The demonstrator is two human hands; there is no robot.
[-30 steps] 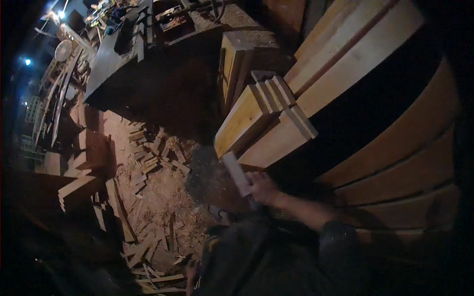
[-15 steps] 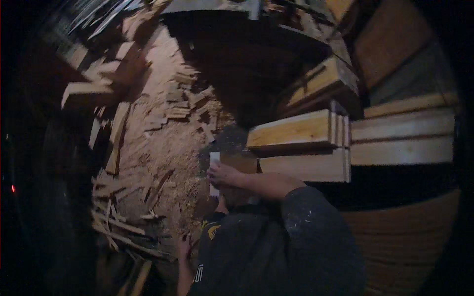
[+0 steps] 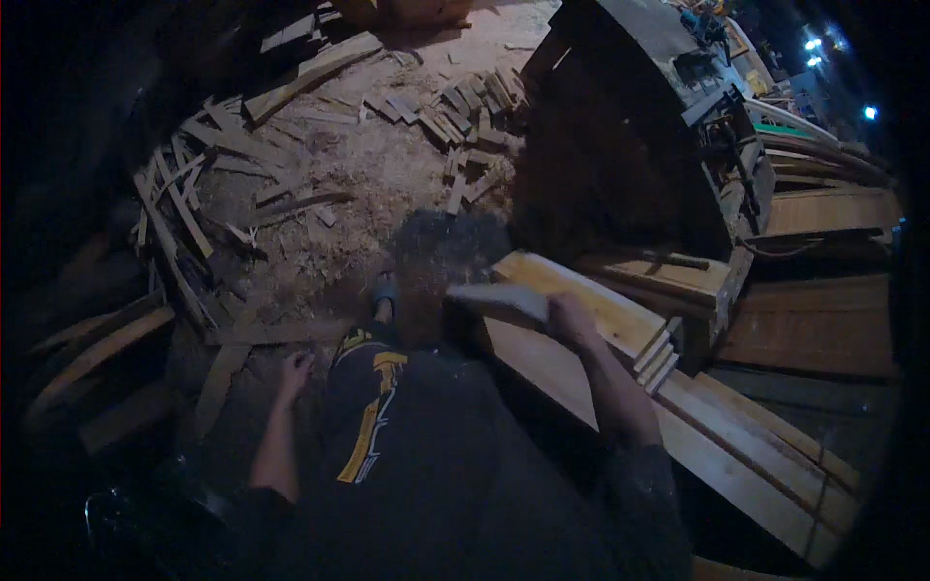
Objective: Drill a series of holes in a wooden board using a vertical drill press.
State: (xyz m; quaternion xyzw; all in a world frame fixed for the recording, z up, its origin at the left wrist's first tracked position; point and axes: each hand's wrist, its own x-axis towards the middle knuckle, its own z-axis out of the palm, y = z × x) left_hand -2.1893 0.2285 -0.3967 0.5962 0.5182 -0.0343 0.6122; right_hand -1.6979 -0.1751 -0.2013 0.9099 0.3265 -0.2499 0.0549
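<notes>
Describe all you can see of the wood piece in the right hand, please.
The wood piece is short, flat and straight-edged, greyish in dim light, slightly blurred. The right hand grips its right end; the free end points left. It overlaps the stacked boards in view; whether it touches them is unclear.

Floor [image 3: 358, 242] dim, sawdust-strewn; bluish lamps [image 3: 813, 45] upper right.

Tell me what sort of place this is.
Most likely a woodworking shop: sawdust and shavings cover much of the visible floor, small wood offcuts lie heaped there, and long pale boards are stacked on the right.
</notes>
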